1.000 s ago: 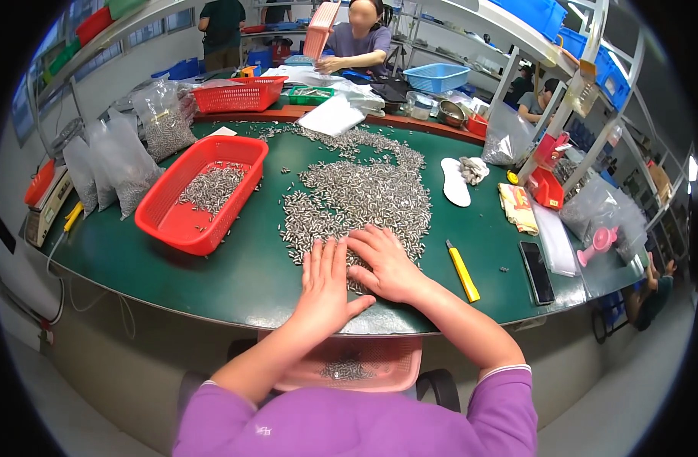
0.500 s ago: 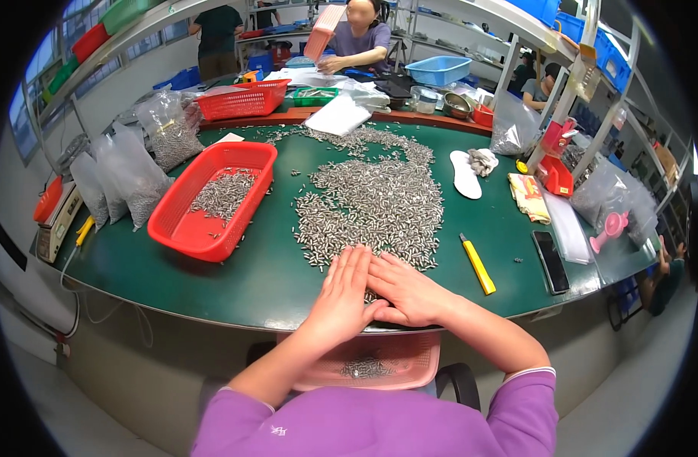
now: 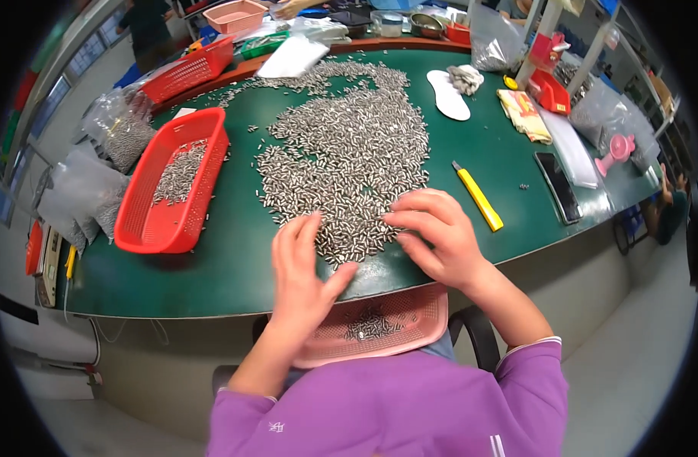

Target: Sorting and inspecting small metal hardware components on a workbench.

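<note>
A broad heap of small metal pins (image 3: pixel 349 145) covers the middle of the green table (image 3: pixel 235 282). My left hand (image 3: pixel 299 263) lies at the heap's near left edge, fingers stretched out and thumb apart. At the near right edge, my right hand (image 3: pixel 437 232) is open too, its fingertips touching the pins and its fingers slightly bent. Neither hand grips anything. Between them the near end of the heap shows. Below the table edge, on my lap, a pink basket (image 3: pixel 421 324) has some pins in it. A red basket (image 3: pixel 212 183) left of the heap holds more pins.
Right of the heap are a yellow utility knife (image 3: pixel 478 198), a phone (image 3: pixel 557 186), a white insole (image 3: pixel 448 97) and a folded cloth (image 3: pixel 524 116). Bags of pins (image 3: pixel 120 133) stand at the far left. White paper (image 3: pixel 292 57) lies at the back.
My hands were together, overlapping at the heap's near edge; now they are spread apart on either side of it. The view has tilted down. At the back, the raised pink basket has been lowered.
</note>
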Demonstrator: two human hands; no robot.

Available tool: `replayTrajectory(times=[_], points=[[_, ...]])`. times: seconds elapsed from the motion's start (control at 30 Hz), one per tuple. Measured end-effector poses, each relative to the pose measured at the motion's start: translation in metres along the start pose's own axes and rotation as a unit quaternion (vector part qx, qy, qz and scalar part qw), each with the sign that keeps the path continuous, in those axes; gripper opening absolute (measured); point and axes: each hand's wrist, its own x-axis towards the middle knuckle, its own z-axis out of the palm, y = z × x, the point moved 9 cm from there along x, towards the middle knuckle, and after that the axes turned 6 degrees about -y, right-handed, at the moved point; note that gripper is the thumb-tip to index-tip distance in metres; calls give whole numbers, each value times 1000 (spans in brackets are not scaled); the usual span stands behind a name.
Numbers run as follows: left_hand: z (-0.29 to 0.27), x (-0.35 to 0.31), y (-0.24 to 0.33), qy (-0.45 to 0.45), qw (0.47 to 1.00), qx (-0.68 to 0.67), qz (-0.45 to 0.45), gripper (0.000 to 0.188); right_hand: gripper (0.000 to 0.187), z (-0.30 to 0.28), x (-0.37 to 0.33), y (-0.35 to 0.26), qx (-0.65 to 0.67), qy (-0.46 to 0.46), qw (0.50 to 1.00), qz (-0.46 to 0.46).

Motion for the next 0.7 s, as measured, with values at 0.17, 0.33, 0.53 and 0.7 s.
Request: replayTrajectory(times=[0.17,0.33,0.53,0.7], points=[[-3,-21,5,-37,995,-81,-47,63,18,6,-32,-3,-2,-27,993,118],[10,-14,17,-57,993,-96,-36,63,16,34,-22,-20,4,-39,991,127],[15,-12,17,-80,988,-123,-43,63,14,51,-20,-19,-8,-83,986,145],[11,-14,16,-78,982,-153,-83,64,17,51,-20,-18,30,-78,983,163]])
